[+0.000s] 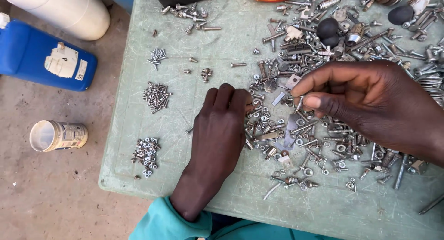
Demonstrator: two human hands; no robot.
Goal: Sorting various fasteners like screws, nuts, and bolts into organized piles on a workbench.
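Right hand (370, 106) is pinching a screw (299, 103) above the unsorted heap (323, 83); left hand (222, 124) is resting flat, grip released, sorted piles (156, 96) lying leftward on the counter (129, 166).

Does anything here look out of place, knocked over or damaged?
The tin can on the ground left of the green table lies on its side, open end showing. The blue jug beside it has a torn label. Otherwise only loose hardware scattered around both hands.
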